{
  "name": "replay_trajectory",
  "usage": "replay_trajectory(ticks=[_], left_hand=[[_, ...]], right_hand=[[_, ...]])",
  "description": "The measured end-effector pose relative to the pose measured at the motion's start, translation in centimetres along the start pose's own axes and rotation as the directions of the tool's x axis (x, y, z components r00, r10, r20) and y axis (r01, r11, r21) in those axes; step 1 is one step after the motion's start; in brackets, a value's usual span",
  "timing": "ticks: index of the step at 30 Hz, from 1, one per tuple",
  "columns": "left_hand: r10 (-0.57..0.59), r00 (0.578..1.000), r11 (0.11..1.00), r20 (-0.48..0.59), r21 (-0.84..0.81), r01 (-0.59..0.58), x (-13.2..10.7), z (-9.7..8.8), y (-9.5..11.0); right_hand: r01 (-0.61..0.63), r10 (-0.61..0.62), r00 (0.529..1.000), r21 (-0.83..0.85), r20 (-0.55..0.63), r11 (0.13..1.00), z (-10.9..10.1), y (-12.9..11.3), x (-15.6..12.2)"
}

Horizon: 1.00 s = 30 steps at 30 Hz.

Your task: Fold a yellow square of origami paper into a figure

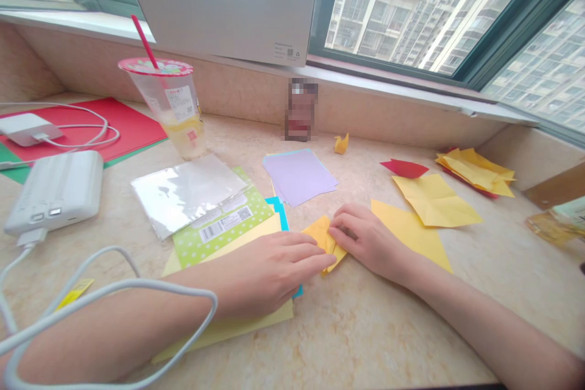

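Note:
A small folded piece of orange-yellow paper [323,236] lies on the marble counter between my hands. My left hand [267,268] lies over its left part, fingers stretched flat and pressed on the paper. My right hand [365,237] rests on its right edge with the fingers curled and pinching the fold. Under my left hand lies a pale yellow sheet [237,323] with a blue sheet edge [280,210] showing.
A lilac paper stack [299,175], yellow sheets [434,200], a red piece [404,167] and a yellow pile [475,172] lie around. A plastic cup with red straw [176,109], clear packaging [187,192], a white power bank [55,189] and cables [114,292] sit left.

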<state>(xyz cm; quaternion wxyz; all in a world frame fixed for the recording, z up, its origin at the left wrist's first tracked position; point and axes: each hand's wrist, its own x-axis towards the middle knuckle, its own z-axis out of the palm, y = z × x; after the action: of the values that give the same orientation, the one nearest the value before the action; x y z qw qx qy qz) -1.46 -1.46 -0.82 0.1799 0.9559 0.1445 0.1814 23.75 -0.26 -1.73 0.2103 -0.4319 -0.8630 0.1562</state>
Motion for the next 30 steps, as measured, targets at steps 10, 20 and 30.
replay_trajectory(ticks=[10, 20, 30], left_hand=[[0.015, 1.0, 0.999, 0.012, 0.035, -0.016, 0.1, 0.1, 0.1], [0.025, 0.999, 0.999, 0.026, 0.024, -0.026, 0.4, 0.1, 0.1], [0.026, 0.999, 0.996, -0.022, 0.087, -0.024, 0.6, -0.3, 1.1]], right_hand=[[-0.048, 0.049, 0.999, 0.022, -0.013, 0.999, -0.1, 0.0, -0.1], [-0.162, 0.171, 0.984, 0.15, -0.048, 0.975, 0.4, -0.1, -0.3], [0.155, -0.158, 0.986, -0.066, -0.046, 0.986, 0.5, -0.7, -0.4]])
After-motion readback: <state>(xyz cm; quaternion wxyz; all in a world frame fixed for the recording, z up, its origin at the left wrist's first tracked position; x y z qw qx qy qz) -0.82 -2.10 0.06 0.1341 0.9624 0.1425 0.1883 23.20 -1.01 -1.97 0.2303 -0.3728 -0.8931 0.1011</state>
